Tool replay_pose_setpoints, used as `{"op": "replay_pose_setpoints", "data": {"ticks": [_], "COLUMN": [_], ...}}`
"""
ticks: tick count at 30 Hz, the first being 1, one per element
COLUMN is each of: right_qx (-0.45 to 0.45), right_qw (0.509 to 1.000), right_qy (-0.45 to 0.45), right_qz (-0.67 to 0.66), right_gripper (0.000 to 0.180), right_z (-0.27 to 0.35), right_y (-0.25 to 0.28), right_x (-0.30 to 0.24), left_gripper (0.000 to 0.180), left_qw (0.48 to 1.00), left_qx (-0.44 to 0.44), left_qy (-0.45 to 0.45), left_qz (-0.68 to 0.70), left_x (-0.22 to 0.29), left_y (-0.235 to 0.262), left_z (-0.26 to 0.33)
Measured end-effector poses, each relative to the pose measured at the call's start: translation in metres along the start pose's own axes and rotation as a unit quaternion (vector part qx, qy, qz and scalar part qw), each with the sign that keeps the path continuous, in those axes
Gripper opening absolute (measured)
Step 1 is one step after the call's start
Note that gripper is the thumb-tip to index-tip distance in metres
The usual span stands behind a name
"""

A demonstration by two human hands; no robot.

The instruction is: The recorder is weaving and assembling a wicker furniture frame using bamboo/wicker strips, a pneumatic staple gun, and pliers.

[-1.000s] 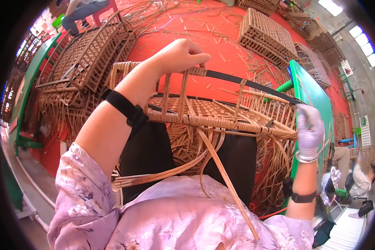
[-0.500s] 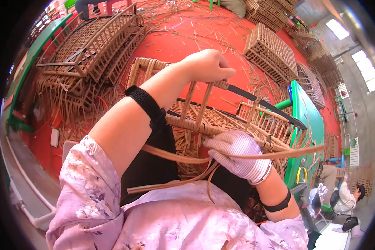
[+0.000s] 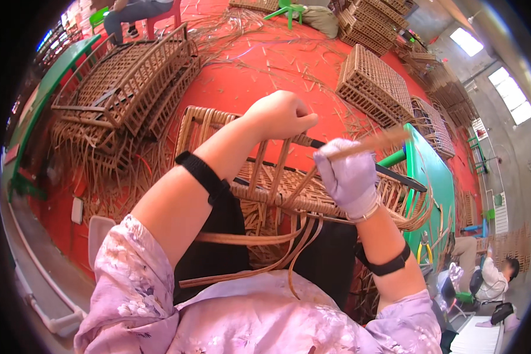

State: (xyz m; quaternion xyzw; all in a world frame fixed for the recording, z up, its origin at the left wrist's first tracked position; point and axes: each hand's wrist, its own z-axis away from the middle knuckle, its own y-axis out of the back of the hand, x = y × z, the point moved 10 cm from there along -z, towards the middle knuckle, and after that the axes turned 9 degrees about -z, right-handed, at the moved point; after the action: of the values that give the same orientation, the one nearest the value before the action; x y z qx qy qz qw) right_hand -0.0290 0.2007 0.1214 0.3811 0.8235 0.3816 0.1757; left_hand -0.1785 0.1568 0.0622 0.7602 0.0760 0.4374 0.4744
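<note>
A brown woven rattan basket frame (image 3: 312, 187), with open uprights and a rail partly covered by a dark strip, lies tilted across my lap. My bare left hand (image 3: 284, 115) is curled over the rail at its far side; the fingertips are hidden behind it. In a striped white-lilac glove, my right hand (image 3: 348, 177) is closed on a flat rattan strip (image 3: 386, 140) just above the rail. The blurred free end of that strip points up and right. Several loose strips (image 3: 248, 239) hang from the basket's near edge over my lap.
Stacked woven baskets (image 3: 124, 76) stand at far left beside a green table (image 3: 47, 94). Another basket pile (image 3: 374, 82) is at far right. A green board (image 3: 433, 177) with yellow-handled pliers (image 3: 425, 251) stands close on my right. Strip scraps litter the red floor (image 3: 248, 76). Other people sit farther off.
My right hand has risen from the basket's near edge to its far rail, carrying the strip, which now slants upward. My left hand stays closed at the rail. The view has shifted slightly.
</note>
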Motion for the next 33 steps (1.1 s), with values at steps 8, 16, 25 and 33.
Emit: {"op": "replay_pose_setpoints", "data": {"ticks": [8, 16, 25, 33], "right_qx": [-0.015, -0.083, -0.371, -0.413], "right_qw": [0.993, 0.977, 0.744, 0.704], "right_qy": [-0.051, -0.190, -0.491, -0.538], "right_qz": [0.103, 0.055, -0.260, -0.212], "right_gripper": [0.028, 0.039, 0.051, 0.037], "right_z": [-0.022, -0.018, 0.030, 0.032], "right_y": [-0.044, -0.069, -0.135, -0.122], "right_x": [0.057, 0.092, 0.135, 0.127], "left_gripper": [0.043, 0.043, 0.025, 0.024], "left_qw": [0.999, 0.987, 0.996, 0.989], "left_qx": [0.046, 0.144, 0.072, 0.015], "left_qy": [0.018, 0.072, -0.057, -0.143], "left_qz": [-0.005, -0.004, 0.007, -0.036], "left_x": [-0.002, -0.017, 0.010, 0.033], "left_y": [0.006, 0.018, 0.015, 0.003], "left_z": [0.001, 0.003, 0.018, 0.020]}}
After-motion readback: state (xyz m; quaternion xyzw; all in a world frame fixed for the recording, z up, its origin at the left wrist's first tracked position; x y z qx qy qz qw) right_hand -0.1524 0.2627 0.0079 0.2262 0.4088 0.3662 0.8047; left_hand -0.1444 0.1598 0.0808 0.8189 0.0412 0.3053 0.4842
